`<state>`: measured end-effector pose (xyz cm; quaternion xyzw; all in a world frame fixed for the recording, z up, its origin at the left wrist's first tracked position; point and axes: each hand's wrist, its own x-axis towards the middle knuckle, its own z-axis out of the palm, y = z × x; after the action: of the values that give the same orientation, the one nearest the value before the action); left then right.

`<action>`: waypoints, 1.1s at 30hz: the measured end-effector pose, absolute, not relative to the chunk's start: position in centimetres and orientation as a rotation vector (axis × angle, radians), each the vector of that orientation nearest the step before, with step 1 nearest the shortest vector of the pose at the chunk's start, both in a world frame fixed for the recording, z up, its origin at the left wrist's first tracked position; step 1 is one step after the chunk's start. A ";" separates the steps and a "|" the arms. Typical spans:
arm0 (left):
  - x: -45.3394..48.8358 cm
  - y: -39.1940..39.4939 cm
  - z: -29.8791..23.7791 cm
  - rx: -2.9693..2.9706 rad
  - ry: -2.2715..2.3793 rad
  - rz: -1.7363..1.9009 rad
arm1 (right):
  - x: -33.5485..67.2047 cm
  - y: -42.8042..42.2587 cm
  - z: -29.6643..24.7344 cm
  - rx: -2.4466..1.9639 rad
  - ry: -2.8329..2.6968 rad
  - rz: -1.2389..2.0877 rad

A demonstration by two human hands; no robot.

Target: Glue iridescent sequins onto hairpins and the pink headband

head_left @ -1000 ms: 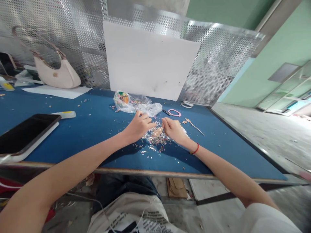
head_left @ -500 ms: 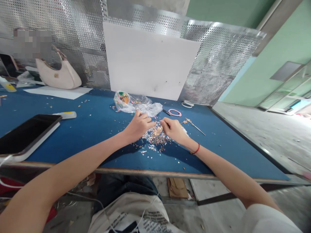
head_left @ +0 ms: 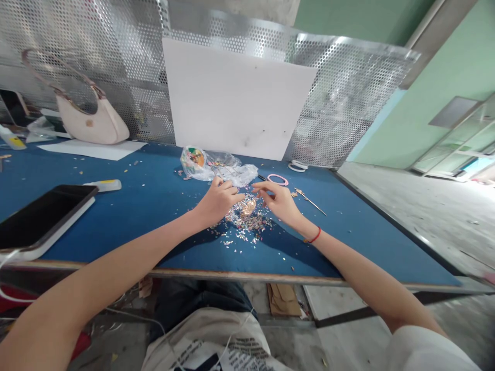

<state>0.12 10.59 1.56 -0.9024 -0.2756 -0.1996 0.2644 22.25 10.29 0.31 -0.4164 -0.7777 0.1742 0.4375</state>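
My left hand (head_left: 219, 202) is closed, its fingers pinching a gold-coloured ornament (head_left: 248, 207) by what looks like a thin stem. The ornament sits over a loose heap of tiny shiny gems (head_left: 247, 229) on the blue tabletop. Just to the right, my right hand (head_left: 276, 202) is raised over the heap with its fingers apart, near the ornament but off it. No object shows in the right fingers. Beyond both hands lies a clear plastic bag (head_left: 243, 174) beside a round roll with a colourful label (head_left: 194, 157).
Right of my right hand lies a gold-topped metal hairpin (head_left: 312, 202). Pink-handled scissors (head_left: 277, 179) and a white ring (head_left: 297, 166) are farther back. At left are a tablet-like device (head_left: 42, 216), a small tube (head_left: 110, 184) and a pale handbag (head_left: 96, 121). A white board (head_left: 240, 98) stands behind.
My right hand has drawn back and up from the ornament, and its fingers have opened from a pinch. My left hand keeps its grip, shifted slightly left.
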 end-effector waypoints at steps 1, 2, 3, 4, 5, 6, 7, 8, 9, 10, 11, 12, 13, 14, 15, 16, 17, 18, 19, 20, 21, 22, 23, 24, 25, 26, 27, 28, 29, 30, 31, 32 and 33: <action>0.1 10.6 1.6 -2.441 -0.747 -0.540 | 22.3 10.3 0.2 -1.025 -1.921 0.507; 0.1 10.6 1.6 -2.441 -0.749 -0.542 | 22.3 10.4 0.2 -1.021 -1.909 0.562; 0.1 10.6 1.6 -2.441 -0.753 -0.544 | 22.3 10.5 0.2 -1.026 -1.894 0.586; 0.1 10.6 1.6 -2.441 -0.757 -0.545 | 22.4 10.6 0.1 -1.040 -1.882 0.579; 0.1 10.5 1.7 -2.443 -0.761 -0.544 | 22.4 10.6 0.2 -1.057 -1.878 0.553; 0.1 10.5 1.7 -2.444 -0.764 -0.541 | 22.5 10.7 0.2 -1.074 -1.878 0.524; 0.1 10.5 1.7 -2.443 -0.767 -0.537 | 22.5 10.8 0.3 -1.084 -1.878 0.503; 0.1 10.5 1.7 -2.440 -0.769 -0.535 | 22.5 10.8 0.4 -1.082 -1.876 0.497; 0.1 10.5 1.7 -2.437 -0.769 -0.534 | 22.5 10.7 0.5 -1.073 -1.870 0.509; 0.1 10.5 1.7 -2.436 -0.767 -0.534 | 22.5 10.7 0.6 -1.064 -1.854 0.532; 0.1 10.5 1.7 -2.436 -0.765 -0.536 | 22.5 10.6 0.7 -1.063 -1.828 0.551; 0.1 10.5 1.7 -2.437 -0.764 -0.539 | 22.5 10.5 0.8 -1.074 -1.803 0.558; 0.1 10.5 1.8 -2.439 -0.764 -0.542 | 22.5 10.4 0.9 -1.094 -1.784 0.552; 0.1 10.5 1.8 -2.442 -0.765 -0.544 | 22.5 10.3 1.0 -1.117 -1.777 0.531; 0.1 10.5 1.8 -2.444 -0.766 -0.545 | 22.6 10.2 1.1 -1.134 -1.780 0.505; 0.1 10.5 1.8 -2.443 -0.767 -0.544 | 22.6 10.2 1.1 -1.141 -1.787 0.489; 0.1 10.5 1.8 -2.442 -0.767 -0.541 | 22.6 10.3 1.1 -1.138 -1.797 0.489; 0.1 10.5 1.8 -2.439 -0.767 -0.536 | 22.7 10.4 1.1 -1.131 -1.802 0.504; 0.1 10.5 1.8 -2.435 -0.767 -0.532 | 22.7 10.5 1.0 -1.122 -1.800 0.534; 0.1 10.5 1.7 -2.430 -0.768 -0.530 | 22.7 10.7 0.9 -1.113 -1.792 0.573; 0.1 10.5 1.7 -2.427 -0.767 -0.531 | 22.6 10.8 0.8 -1.103 -1.780 0.620; 0.1 10.5 1.7 -2.425 -0.766 -0.537 | 22.6 10.9 0.7 -1.092 -1.768 0.666; 0.1 10.5 1.7 -2.425 -0.763 -0.544 | 22.6 11.0 0.6 -1.081 -1.756 0.707; 0.1 10.6 1.7 -2.425 -0.761 -0.552 | 22.5 10.9 0.6 -1.075 -1.743 0.740; 0.1 10.6 1.6 -2.425 -0.760 -0.559 | 22.5 10.8 0.7 -1.079 -1.732 0.758; 0.1 10.6 1.6 -2.426 -0.759 -0.562 | 22.5 10.7 0.8 -1.090 -1.720 0.760; 0.1 10.6 1.6 -2.428 -0.760 -0.563 | 22.5 10.5 1.0 -1.104 -1.705 0.749; 0.1 10.6 1.6 -2.430 -0.761 -0.561 | 22.5 10.3 1.1 -1.114 -1.689 0.735; 0.1 10.7 1.6 -2.434 -0.763 -0.558 | 22.5 10.2 1.2 -1.118 -1.677 0.726; 0.1 10.7 1.7 -2.439 -0.763 -0.555 | 22.5 10.2 1.3 -1.116 -1.673 0.723; 0.1 10.6 1.7 -2.445 -0.763 -0.552 | 22.5 10.2 1.3 -1.110 -1.678 0.725; 0.1 10.6 1.7 -2.448 -0.764 -0.552 | 22.4 10.3 1.2 -1.105 -1.686 0.731; 0.1 10.6 1.7 -2.451 -0.765 -0.554 | 22.4 10.4 1.1 -1.101 -1.695 0.742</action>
<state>0.09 10.62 1.68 -0.9024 -0.2818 -0.2039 0.2545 22.42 10.38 1.12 -0.4500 -0.6930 0.3034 0.4746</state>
